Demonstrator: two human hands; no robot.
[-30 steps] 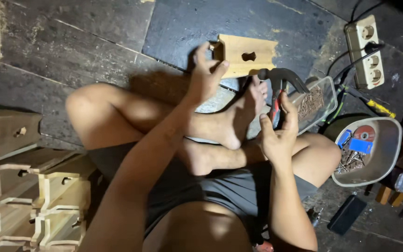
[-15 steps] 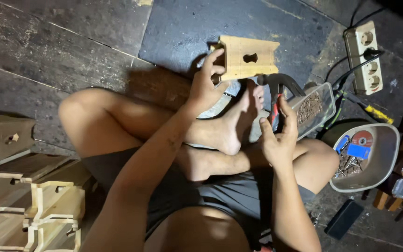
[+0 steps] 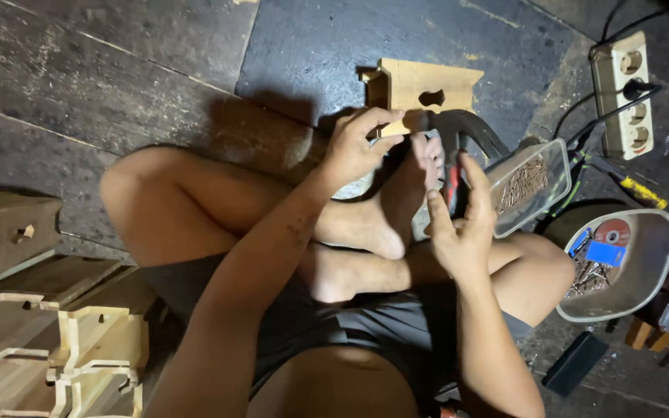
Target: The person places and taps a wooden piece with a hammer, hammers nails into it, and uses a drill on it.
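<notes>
Hammer [image 3: 458,147] shifted — left hand [image 3: 354,147] steady

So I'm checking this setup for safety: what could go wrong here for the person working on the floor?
The left hand pinches the wooden piece right where the hammer in the right hand would land, so fingers could get hit. The bare foot lies beside the hammer head too. The open box of nails sits close by the knee and could tip.
</notes>
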